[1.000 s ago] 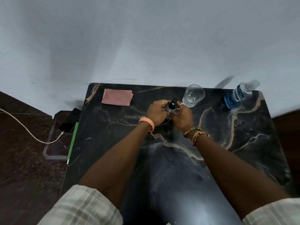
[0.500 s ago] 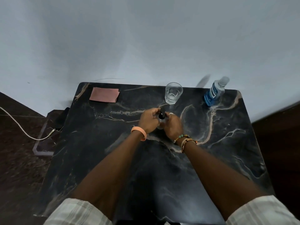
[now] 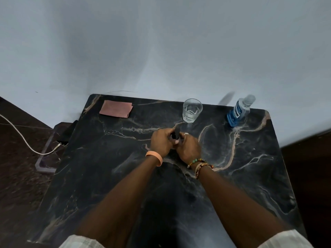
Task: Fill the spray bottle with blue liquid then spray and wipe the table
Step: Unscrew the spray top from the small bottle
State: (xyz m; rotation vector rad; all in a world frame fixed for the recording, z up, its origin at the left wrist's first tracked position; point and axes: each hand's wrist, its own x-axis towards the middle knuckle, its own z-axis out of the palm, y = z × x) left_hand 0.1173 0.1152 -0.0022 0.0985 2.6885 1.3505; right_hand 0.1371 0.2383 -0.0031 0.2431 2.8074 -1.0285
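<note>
Item 1, centre frame: left hand [image 3: 160,141] and right hand [image 3: 189,147], fingers of both curled tight round the small spray bottle [image 3: 176,133]. Since 1 second ago they have drawn back from the glass [image 3: 192,110]. The black top is probably being unscrewed; filling not begun.
Item 2, upper bench [image 3: 107,176]: blue liquid bottle [image 3: 238,113] and pink cloth [image 3: 116,109], untouched.

The bench [image 3: 241,158] is glossy black marble with pale veins. Near its far edge lie a matt pink cloth [image 3: 116,108], a clear tumbler [image 3: 192,110] and a clear plastic bottle [image 3: 239,111].
</note>
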